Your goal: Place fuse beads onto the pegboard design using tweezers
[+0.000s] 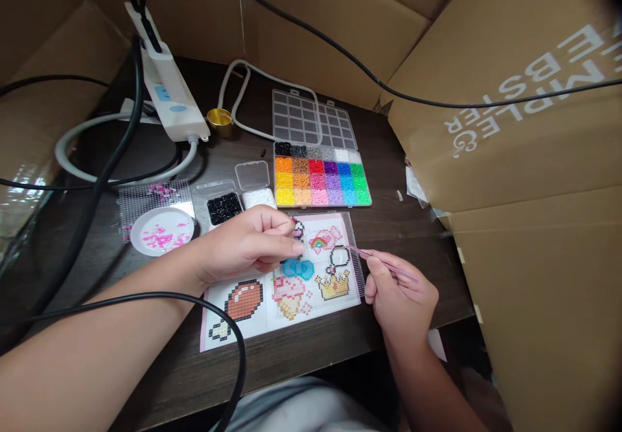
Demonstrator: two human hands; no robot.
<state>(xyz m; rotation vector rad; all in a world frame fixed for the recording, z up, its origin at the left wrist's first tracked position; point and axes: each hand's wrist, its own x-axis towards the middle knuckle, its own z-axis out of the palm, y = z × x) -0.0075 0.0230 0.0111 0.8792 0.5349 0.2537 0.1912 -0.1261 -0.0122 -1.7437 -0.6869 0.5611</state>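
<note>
My right hand (401, 289) grips a pair of pink tweezers (389, 265), its tips over the right side of the pattern sheet (233, 348). Closed with the thumb against the curled fingers, my left hand (255, 241) hovers above the sheet's upper middle; what it pinches, if anything, is hidden. The sheet shows pixel pictures: a brown drumstick (244, 300), an ice cream (289, 296), a yellow crown (334, 285) and a pink candy (325, 239). A blue bow (298, 269) of beads lies below my left hand. A clear pegboard (357, 257) reaches past the sheet's right edge.
Behind the sheet stands an open bead box (323, 176) with many colours. Small cases of black beads (224, 209) and white beads (259, 198) sit left of it. A white dish (138, 234) holds pink beads. A power strip (172, 105), black cable (311, 27) and cardboard walls (534, 244) surround the table.
</note>
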